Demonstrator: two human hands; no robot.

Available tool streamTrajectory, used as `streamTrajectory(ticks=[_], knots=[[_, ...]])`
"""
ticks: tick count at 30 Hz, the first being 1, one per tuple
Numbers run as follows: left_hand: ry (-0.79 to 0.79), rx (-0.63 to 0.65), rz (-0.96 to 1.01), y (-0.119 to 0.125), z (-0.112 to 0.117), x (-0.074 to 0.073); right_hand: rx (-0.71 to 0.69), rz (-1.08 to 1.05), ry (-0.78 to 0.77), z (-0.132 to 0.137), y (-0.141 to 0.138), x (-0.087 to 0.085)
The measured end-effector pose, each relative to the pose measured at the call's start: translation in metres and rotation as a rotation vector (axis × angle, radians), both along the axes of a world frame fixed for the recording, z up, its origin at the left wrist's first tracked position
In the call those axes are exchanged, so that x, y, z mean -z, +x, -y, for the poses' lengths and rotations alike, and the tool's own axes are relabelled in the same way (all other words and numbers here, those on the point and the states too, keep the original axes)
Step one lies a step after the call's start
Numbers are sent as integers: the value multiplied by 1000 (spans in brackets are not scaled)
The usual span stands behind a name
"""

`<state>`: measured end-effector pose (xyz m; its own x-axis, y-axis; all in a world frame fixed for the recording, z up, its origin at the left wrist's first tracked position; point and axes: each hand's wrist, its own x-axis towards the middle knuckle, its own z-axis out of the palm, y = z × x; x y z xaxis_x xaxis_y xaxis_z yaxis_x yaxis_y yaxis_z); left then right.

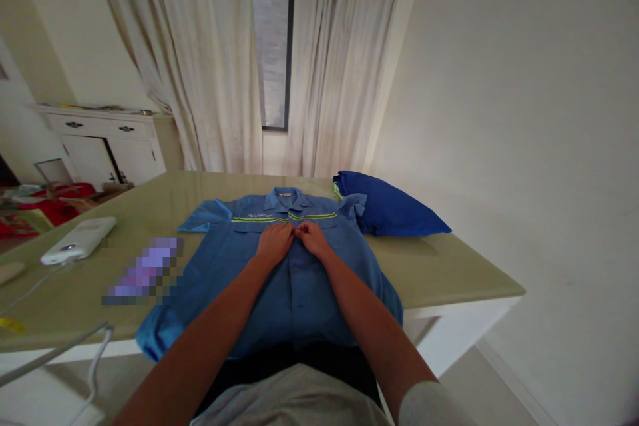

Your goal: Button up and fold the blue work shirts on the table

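A blue work shirt (279, 279) with a yellow-green reflective stripe across the chest lies flat, front up, on the pale table (449, 273). Its collar points away from me. My left hand (273, 241) and my right hand (312, 237) meet at the shirt's front placket, just below the stripe. Both hands have their fingers curled and pinched on the fabric at the button line. What sits between the fingertips is too small to see.
A folded dark blue garment (394, 212) lies on the table right of the shirt's collar. A white power bank (78, 239) with a cable sits at the left, beside a blurred patch. White drawers, curtains and a window stand beyond the table.
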<state>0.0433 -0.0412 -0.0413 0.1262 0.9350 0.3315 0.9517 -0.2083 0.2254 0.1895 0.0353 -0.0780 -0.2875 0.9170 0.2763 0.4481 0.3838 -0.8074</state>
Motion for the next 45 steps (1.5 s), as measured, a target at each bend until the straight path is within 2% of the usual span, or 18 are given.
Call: streamTrajectory(ticks=[4,8,10,12,15,19,21,23,25,28,34,36,41,45], knots=[[39,3,-21,-1,1,3,26,-41,19,4,1,-4],[15,-51,4,-6,-5,20,101,-70,128,8,2,-15],[-53,-49,21,-12,-11,29,120,6,166,13,2,-21],[-129,-33,25,-17,-19,34,66,162,179,23,2,-24],[-161,-32,27,-21,-33,33,-41,425,160,50,1,-22],[-27,-37,98,-19,-42,22,85,522,139,80,0,-17],[78,-37,142,-18,-39,17,131,475,102,84,3,-20],[85,-34,183,-17,-32,14,113,404,48,83,9,-26],[-13,43,197,-18,-22,16,71,342,2,80,16,-32],[-136,252,239,-25,-6,21,43,296,-43,77,21,-38],[-377,443,573,-37,8,19,63,211,-60,77,20,-37],[-371,439,566,-37,10,17,20,201,-43,77,20,-35],[-264,281,401,-33,15,17,-23,231,-11,78,18,-33],[-263,346,485,-31,18,16,64,227,-11,79,17,-34]])
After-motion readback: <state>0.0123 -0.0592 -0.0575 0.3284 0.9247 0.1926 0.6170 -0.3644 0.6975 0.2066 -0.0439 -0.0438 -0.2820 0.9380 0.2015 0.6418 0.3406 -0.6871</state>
